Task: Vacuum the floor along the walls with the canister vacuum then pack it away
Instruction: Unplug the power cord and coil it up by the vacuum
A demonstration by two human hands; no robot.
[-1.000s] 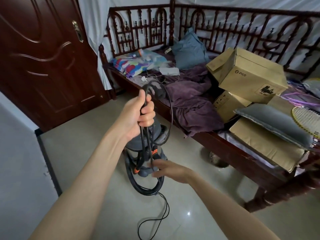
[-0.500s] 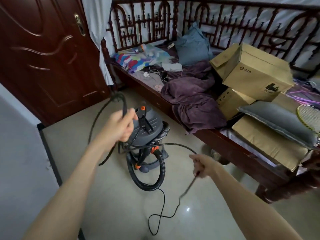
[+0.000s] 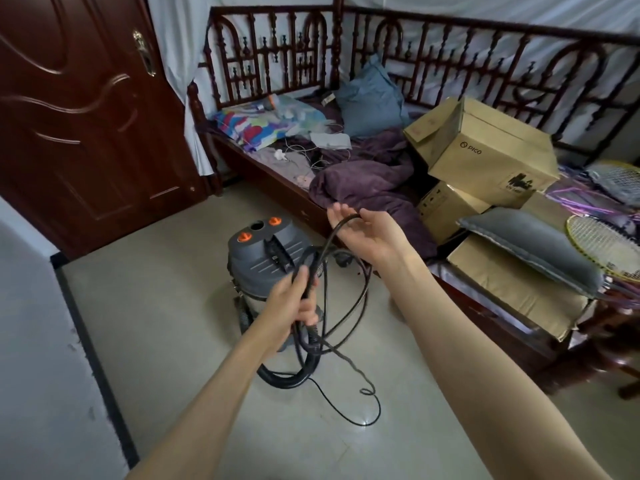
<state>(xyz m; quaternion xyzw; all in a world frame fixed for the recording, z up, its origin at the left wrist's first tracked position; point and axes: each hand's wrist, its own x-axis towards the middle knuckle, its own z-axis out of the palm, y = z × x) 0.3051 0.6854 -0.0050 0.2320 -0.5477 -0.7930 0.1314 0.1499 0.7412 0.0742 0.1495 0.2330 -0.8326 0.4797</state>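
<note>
The grey canister vacuum [image 3: 258, 251] with orange knobs stands on the tiled floor beside the wooden daybed. Its thick black hose [image 3: 287, 377] curls on the floor in front of it. My left hand [image 3: 294, 306] grips a bundle of loops of the black power cord [image 3: 346, 306] just in front of the vacuum. My right hand [image 3: 363, 230] is raised palm up, higher and to the right, with a strand of the cord lying across its relaxed fingers. The loose end of the cord [image 3: 367, 407] trails on the floor towards me.
A dark wooden door [image 3: 79, 109] stands at the left, a white wall [image 3: 31, 341] with a dark skirting near left. The daybed [image 3: 381, 216] carries cardboard boxes [image 3: 485, 150], pillows, a purple blanket and a racket [image 3: 606, 244].
My right hand rose from low right to above the vacuum, carrying the cord up in a new loop. My left hand moved right and lower with the cord bundle.
</note>
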